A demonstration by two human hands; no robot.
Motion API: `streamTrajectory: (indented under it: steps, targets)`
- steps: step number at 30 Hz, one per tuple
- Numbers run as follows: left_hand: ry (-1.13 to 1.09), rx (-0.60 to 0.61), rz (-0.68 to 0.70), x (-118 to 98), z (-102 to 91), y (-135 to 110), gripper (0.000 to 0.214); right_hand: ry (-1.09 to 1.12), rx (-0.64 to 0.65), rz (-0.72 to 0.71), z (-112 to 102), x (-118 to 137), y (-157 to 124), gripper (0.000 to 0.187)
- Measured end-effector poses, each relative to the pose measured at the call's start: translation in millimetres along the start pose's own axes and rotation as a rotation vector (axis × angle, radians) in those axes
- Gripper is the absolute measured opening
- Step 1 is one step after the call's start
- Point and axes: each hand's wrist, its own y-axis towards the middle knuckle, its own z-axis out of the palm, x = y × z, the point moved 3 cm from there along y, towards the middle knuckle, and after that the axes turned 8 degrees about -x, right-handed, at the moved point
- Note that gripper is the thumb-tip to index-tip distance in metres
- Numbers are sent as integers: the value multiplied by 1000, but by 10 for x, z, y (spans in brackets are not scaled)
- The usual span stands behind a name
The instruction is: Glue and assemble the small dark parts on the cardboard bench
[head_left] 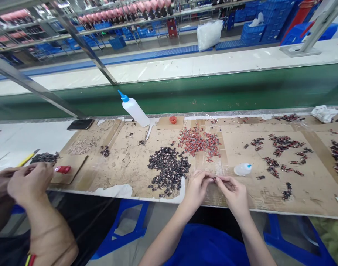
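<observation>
My left hand (198, 184) and my right hand (233, 190) meet over the front part of the cardboard-covered bench. Thumbs and fingertips of both pinch a tiny dark part (214, 178) between them; its exact kind is too small to make out. Left of my hands lies a heap of small black parts (169, 170). Beyond them spreads a pile of small red and silver parts (199, 142). Close to my right hand is a small white squeeze bottle (243, 169) with a blue tip, tilted on its side. Groups of joined black and red pieces (286, 144) are scattered farther right.
A co-worker's hands (30, 181) are at the left, near a red object (62, 169) and a yellow tool (27, 158). A larger white bottle (135, 112) leans at the back, beside a phone (80, 124) and a red cap (173, 120). A green panel (213, 90) borders the bench.
</observation>
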Motion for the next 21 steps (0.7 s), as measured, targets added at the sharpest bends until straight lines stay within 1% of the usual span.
streamTrajectory:
  steps: [2,4,10,14,16,19,21]
  targets:
    - [-50,-8,-50,-11,-25,1,15,5,-2,-22,1,15,-17,36]
    - [-72,-24,-69,-23,-42,-1,14,1,-14,-45,4,11,-42,36]
    - [-65,-98,-54,-71,-41,-43,16,-117,-54,-149,10,-34,-143,33]
    - [-97,-130,-75,-92,-36,-66,13,-131,-63,-208,9,-38,-172,30]
    - [-187,-108,-142,-79,-28,-62,10,-146,-76,-253,-6,-30,-175,27]
    - [-352,-33,-273,-47,-1,-49,9,-185,-95,-321,-40,-18,-170,22]
    - [-419,-3,-327,-36,12,-41,10,-200,-93,-358,-59,-11,-165,20]
